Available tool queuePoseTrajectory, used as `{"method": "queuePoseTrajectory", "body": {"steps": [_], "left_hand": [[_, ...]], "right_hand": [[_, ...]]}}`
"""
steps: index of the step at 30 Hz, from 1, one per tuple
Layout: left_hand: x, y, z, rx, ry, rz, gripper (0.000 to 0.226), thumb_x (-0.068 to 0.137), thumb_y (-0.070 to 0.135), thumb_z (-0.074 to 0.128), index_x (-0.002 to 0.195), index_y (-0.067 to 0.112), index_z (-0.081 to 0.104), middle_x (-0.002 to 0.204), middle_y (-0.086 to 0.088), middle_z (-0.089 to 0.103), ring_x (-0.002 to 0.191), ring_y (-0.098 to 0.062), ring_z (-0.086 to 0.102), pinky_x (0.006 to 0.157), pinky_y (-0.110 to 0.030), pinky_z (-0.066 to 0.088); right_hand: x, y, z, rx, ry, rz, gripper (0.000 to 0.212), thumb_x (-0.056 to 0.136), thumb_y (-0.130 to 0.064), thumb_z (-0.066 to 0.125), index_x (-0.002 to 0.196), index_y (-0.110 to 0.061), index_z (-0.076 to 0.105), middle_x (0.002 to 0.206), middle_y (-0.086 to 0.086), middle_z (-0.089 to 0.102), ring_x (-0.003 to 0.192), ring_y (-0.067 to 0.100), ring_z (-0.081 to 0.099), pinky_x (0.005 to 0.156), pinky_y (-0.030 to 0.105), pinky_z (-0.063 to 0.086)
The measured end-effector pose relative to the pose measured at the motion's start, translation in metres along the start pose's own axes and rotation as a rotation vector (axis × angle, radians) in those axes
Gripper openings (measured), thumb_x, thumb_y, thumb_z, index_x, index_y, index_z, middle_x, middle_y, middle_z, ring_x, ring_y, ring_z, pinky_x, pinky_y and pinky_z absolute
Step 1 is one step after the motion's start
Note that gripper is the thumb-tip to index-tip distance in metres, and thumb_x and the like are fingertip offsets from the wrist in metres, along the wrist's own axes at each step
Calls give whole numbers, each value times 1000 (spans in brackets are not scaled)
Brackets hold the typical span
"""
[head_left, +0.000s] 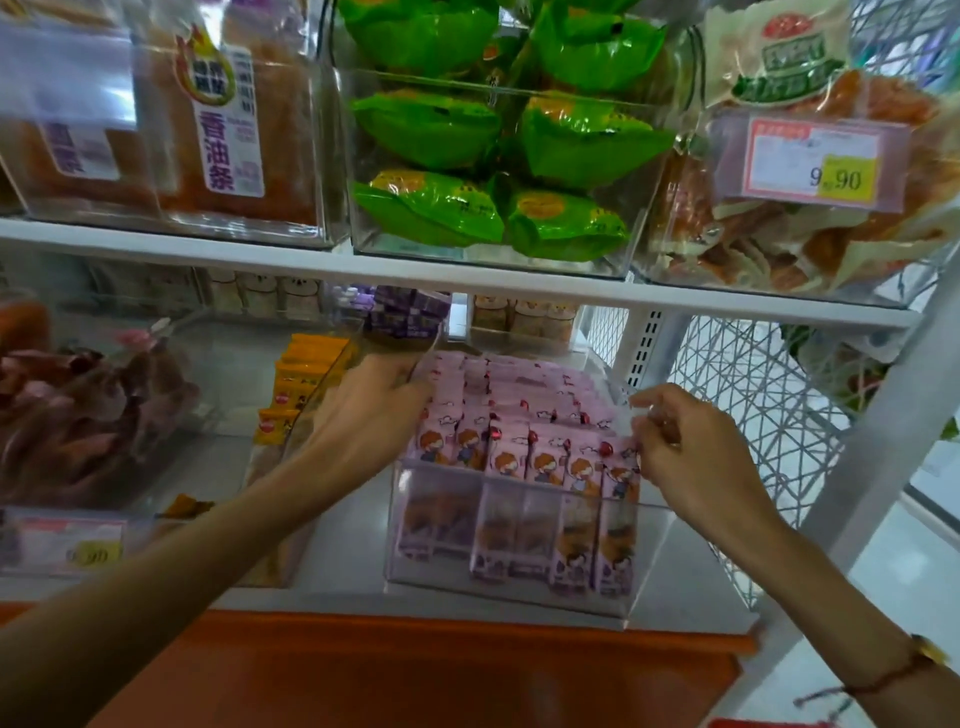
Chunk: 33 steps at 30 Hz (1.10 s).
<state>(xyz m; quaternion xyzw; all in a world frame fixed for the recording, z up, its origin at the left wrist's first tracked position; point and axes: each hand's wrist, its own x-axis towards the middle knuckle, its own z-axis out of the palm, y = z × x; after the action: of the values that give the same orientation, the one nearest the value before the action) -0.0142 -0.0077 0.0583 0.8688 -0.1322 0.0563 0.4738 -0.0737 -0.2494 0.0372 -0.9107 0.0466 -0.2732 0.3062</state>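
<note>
- The right grip (696, 457) is almost closed. Its fingertips pinch the top edge of the front packet (621, 470), the one nearest to it.
- The left grip (363, 410) rests on the far rows. I cannot tell if it holds one.
- The pink packets (519, 441) stand in tight rows in a clear box (519, 540) on the shelf (348, 551), between the two grips.
- They look light, thin, crinkly and a bit slippery.
- I think the flat sealed top is the best place to pinch. Squeezing the middle might crush the snack.
</note>
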Motion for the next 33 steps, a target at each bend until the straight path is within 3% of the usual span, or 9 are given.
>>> {"method": "queuePoseTrajectory", "body": {"steps": [4,9,15,18,21,24,27,29,33], "left_hand": [[-1,-9,4,-47,57,23,28,100,28,42,104,13,65,90,-12,72,83,-31,69,77,-55,55],[3,-20,16,-51,55,7,24,100,20,42,100,15,65,85,-7,72,78,-25,70,74,-49,57],[2,-38,30,-89,55,-70,19,95,10,49,105,18,64,93,-4,72,81,-19,70,74,-43,59],[-5,-47,29,-139,32,-62,35,93,4,51,123,22,59,105,-3,71,95,-18,68,80,-44,58],[-5,-50,24,-160,20,-56,41,91,4,54,127,24,58,107,-3,70,98,-19,67,81,-44,58],[-1,-54,18,-127,-31,-86,40,88,13,60,127,24,56,110,4,65,91,-16,67,77,-40,59],[0,-56,13,-60,-72,-100,43,89,18,62,130,26,53,111,6,59,85,-11,65,63,-32,59],[1,-54,14,-33,-55,-68,38,91,18,59,127,27,56,114,4,63,85,-13,66,72,-38,60],[-3,-55,18,-9,-28,-43,32,93,20,55,125,27,58,112,6,62,84,-14,66,77,-41,59]], "right_hand": [[4,0,2,-52,55,-53,19,95,-11,52,111,-10,61,86,5,67,66,9,61,58,20,45],[15,13,18,-153,37,-107,23,95,-12,52,116,-6,60,88,8,70,61,8,57,53,3,30],[0,26,22,-229,-39,-55,33,92,-23,59,122,-9,57,94,0,66,72,12,60,57,12,37],[-24,12,19,-357,37,-232,41,94,-42,49,124,-13,52,113,5,62,98,18,58,78,23,40],[-55,-6,24,-441,-143,-474,47,91,-58,39,113,-22,61,111,-2,65,104,15,58,90,28,40],[-65,-2,32,-403,-390,-440,31,91,-37,59,118,-22,61,110,-3,65,96,12,61,82,17,44],[-58,1,33,-342,-368,-435,23,94,-22,57,116,-25,62,105,-6,67,79,0,51,65,4,36],[-53,1,32,-337,-338,-440,20,91,-21,61,111,-25,65,95,-7,69,70,-1,48,54,2,28],[-54,2,33,-340,-358,-430,19,89,-21,64,108,-25,66,94,-7,70,71,-1,49,58,5,29]]}}
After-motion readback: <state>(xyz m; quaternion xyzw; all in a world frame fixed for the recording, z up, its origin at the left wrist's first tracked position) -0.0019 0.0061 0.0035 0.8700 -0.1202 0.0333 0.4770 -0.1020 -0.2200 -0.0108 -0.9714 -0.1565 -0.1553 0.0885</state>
